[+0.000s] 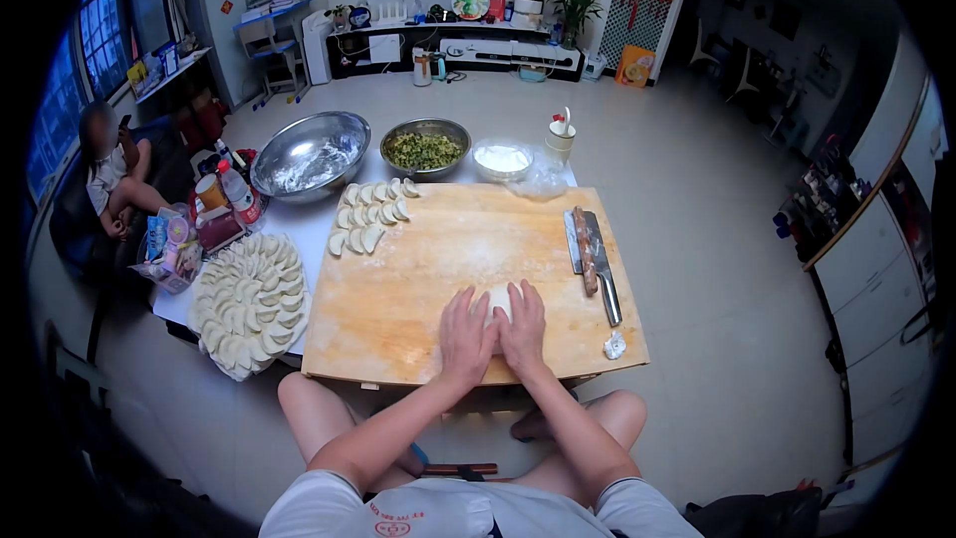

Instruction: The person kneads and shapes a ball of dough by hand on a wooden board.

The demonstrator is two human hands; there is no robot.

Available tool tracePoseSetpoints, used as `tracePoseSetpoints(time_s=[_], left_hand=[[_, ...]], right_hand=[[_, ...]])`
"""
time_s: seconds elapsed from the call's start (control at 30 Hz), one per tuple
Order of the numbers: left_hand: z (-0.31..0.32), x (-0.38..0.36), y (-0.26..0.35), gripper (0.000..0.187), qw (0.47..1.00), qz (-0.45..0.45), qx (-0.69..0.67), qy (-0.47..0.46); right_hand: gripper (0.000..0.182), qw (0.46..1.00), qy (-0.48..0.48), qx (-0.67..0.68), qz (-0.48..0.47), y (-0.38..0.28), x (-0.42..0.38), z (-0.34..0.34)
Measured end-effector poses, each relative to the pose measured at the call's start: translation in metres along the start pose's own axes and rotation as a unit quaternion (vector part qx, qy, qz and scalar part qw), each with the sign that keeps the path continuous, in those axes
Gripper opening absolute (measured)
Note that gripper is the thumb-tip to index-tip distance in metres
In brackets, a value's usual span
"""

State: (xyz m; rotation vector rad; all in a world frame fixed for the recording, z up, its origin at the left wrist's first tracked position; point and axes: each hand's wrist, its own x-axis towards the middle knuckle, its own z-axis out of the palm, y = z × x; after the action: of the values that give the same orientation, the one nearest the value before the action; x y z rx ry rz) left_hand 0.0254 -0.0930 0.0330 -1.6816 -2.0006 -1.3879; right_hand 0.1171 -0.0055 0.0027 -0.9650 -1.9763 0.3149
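A lump of white dough (499,299) rests on the floured wooden board (398,279), near its front edge. My left hand (468,334) lies over the dough's left side, fingers pointing away from me. Cupped against the other side is my right hand (522,329), its thumb close to the left one. Together they cover most of the dough, so its full shape is hidden. Several folded dumplings (370,214) sit in rows at the board's far left corner. Along the right side lie a rolling pin (586,254) and a cleaver (603,274), side by side.
Left of the board is a round tray full of dumplings (249,304). Behind stand a large floury steel bowl (311,154), a bowl of green filling (425,147), a bowl of flour (503,159) and a white canister (560,139). A crumpled white scrap (614,345) lies front right. Another person (119,169) sits far left.
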Motion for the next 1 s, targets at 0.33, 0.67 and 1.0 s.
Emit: tracePoseSetpoints(time_s=[0.33, 0.67, 1.0], left_hand=[[0.084, 0.069, -0.054, 0.040, 0.991, -0.091, -0.061, -0.082], [0.074, 0.040, -0.038, 0.044, 0.973, -0.197, -0.082, -0.089], [-0.014, -0.004, 0.008, 0.049, 0.998, -0.052, -0.025, -0.025]], right_hand=[[0.034, 0.985, -0.141, -0.045, 0.092, 0.031, 0.071, 0.030], [0.042, 0.983, -0.180, -0.005, -0.027, 0.047, 0.071, 0.026], [0.038, 0.996, -0.034, 0.087, -0.013, -0.010, 0.008, -0.013]])
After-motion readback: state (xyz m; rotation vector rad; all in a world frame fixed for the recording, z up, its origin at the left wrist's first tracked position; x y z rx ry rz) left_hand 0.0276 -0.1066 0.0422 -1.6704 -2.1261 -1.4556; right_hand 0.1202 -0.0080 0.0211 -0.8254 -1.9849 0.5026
